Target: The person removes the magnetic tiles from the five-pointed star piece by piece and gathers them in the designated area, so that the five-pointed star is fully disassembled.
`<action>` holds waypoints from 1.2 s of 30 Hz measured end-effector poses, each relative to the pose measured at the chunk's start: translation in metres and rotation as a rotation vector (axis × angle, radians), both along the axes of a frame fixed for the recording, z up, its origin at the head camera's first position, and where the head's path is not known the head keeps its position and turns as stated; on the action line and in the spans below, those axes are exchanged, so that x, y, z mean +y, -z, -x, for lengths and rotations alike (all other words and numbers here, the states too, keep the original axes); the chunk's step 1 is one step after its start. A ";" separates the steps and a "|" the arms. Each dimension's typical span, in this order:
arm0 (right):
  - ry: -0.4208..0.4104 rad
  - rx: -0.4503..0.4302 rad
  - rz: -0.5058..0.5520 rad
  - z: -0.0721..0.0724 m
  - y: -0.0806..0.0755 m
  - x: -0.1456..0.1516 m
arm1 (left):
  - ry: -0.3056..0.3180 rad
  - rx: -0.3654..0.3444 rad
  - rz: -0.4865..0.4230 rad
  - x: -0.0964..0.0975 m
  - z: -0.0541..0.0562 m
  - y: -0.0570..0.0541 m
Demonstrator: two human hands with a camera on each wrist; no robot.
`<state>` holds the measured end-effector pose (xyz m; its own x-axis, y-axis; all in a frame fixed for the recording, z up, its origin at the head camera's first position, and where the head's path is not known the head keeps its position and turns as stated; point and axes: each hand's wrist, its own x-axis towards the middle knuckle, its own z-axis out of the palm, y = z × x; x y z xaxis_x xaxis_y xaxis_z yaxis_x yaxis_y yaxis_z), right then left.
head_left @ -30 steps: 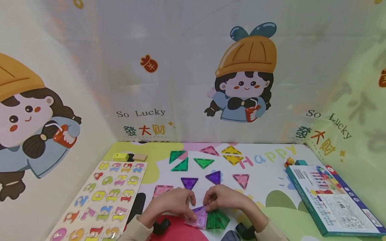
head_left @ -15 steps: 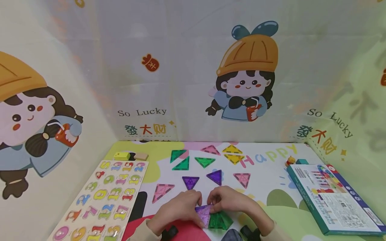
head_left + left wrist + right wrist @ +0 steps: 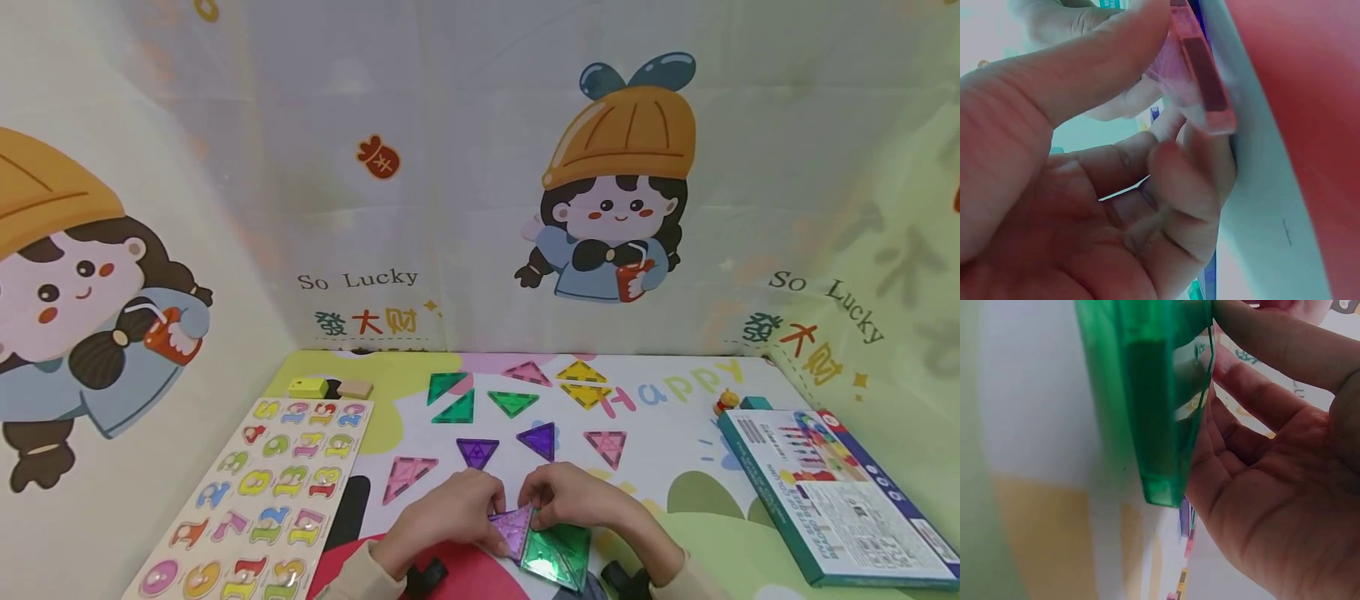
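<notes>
Close to the table's front, my left hand point(image 3: 453, 512) pinches a translucent lilac magnetic tile point(image 3: 513, 533), its thumb on the near face. In the left wrist view the tile's pinkish edge point(image 3: 1207, 75) stands tilted just above the table. My right hand point(image 3: 573, 496) pinches a green magnetic tile point(image 3: 557, 557) by its upper edge. The lilac and green tiles meet side by side between the hands. A diagonal line crosses the green one; whether it is one piece or two I cannot tell. In the right wrist view the green tile point(image 3: 1150, 406) leans, with fingers behind it.
Loose triangle tiles lie beyond the hands: purple point(image 3: 477, 452), pink point(image 3: 408, 477), green point(image 3: 513, 404) and yellow point(image 3: 584, 394). A wooden number puzzle board point(image 3: 255, 500) lies left, a flat box point(image 3: 832, 500) right. A patterned cloth wall point(image 3: 465, 208) stands behind.
My left hand has shifted right, uncovering the pink triangle beside it. The green tile has swung down toward the front right and now shows its broad face, catching light. The lilac tile has turned slightly.
</notes>
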<state>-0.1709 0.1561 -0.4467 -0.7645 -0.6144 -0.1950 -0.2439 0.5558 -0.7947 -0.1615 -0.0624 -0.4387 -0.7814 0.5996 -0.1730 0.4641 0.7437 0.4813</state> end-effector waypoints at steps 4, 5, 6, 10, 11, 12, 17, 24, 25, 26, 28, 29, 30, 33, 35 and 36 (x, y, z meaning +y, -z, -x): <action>0.008 -0.016 0.017 0.000 0.001 0.000 | 0.000 -0.031 -0.017 -0.001 0.003 0.000; 0.009 -0.018 0.019 0.000 0.002 0.000 | -0.011 -0.029 -0.020 -0.001 0.004 0.001; 0.009 -0.018 0.021 0.000 0.002 0.000 | -0.016 -0.027 -0.027 -0.002 0.006 0.002; 0.003 -0.007 0.022 0.001 0.005 0.000 | -0.053 -0.034 -0.043 -0.005 0.011 0.009; 0.002 -0.008 0.023 0.001 0.005 0.000 | -0.054 -0.050 -0.053 -0.007 0.013 0.009; 0.000 -0.006 0.026 0.001 0.005 -0.001 | -0.047 -0.072 -0.068 -0.009 0.014 0.009; 0.005 -0.017 0.027 0.001 0.004 -0.001 | -0.047 -0.196 -0.138 -0.027 0.020 -0.007; 0.013 -0.029 0.009 0.001 0.000 0.001 | -0.053 -0.222 -0.043 -0.056 0.023 -0.015; 0.014 -0.028 0.007 0.001 0.000 0.001 | -0.060 -0.217 -0.026 -0.059 0.022 -0.015; 0.014 -0.028 0.009 0.001 0.000 0.001 | -0.070 -0.204 -0.007 -0.061 0.022 -0.015; 0.015 -0.029 0.013 0.001 -0.001 0.001 | -0.092 -0.170 0.029 -0.065 0.021 -0.014; 0.014 -0.030 0.017 0.001 -0.001 0.001 | -0.108 -0.148 0.050 -0.066 0.020 -0.014; 0.014 -0.031 0.019 0.001 0.000 0.001 | -0.123 -0.125 0.071 -0.067 0.019 -0.014; 0.014 -0.037 0.022 0.001 0.001 0.000 | -0.177 -0.060 0.151 -0.069 0.016 -0.015; 0.015 -0.040 0.023 0.001 0.002 0.000 | -0.209 -0.019 0.198 -0.069 0.013 -0.018; 0.015 -0.039 0.021 0.001 0.003 0.000 | -0.224 0.001 0.218 -0.069 0.012 -0.020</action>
